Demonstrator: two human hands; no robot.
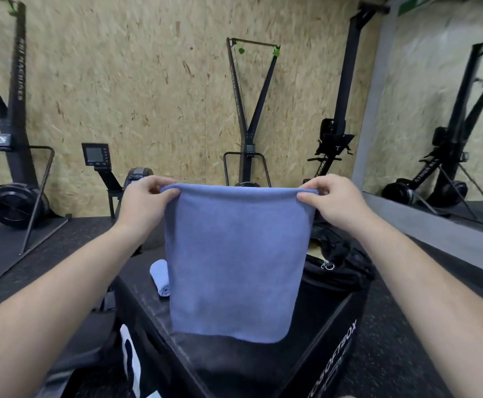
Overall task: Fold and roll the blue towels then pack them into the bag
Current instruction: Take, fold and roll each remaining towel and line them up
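A blue towel (236, 259) hangs at the centre of the frame, held up by its two top corners. Its upper edge looks rounded like a fold, which suggests it is already doubled over. The left hand (145, 201) pinches the upper left corner between thumb and curled fingers (171, 193). The right hand (331, 198) does the same at the upper right, and the cloth is drawn taut between them. Held this way, it falls flat and square, probably so the edges can be lined up before the next fold or the roll. Its lower hem hangs just above the top of a black soft plyo box (332, 340) in the lower half of the frame, which appears to serve as the work surface.

Left of the hanging towel a rolled towel (160, 278) of the same blue lies on the box top, partly hidden, seemingly finished but not yet packed. To the right, a black bag (338, 271) sits on the box with a zipper pull (327, 265) showing. Whether its mouth is open wide enough cannot be told.

Behind, ski trainers (246, 110) stand against a chipboard wall (134, 81). A rowing machine monitor (95, 154) sits at mid left and a mirror (450, 110) fills the upper right.
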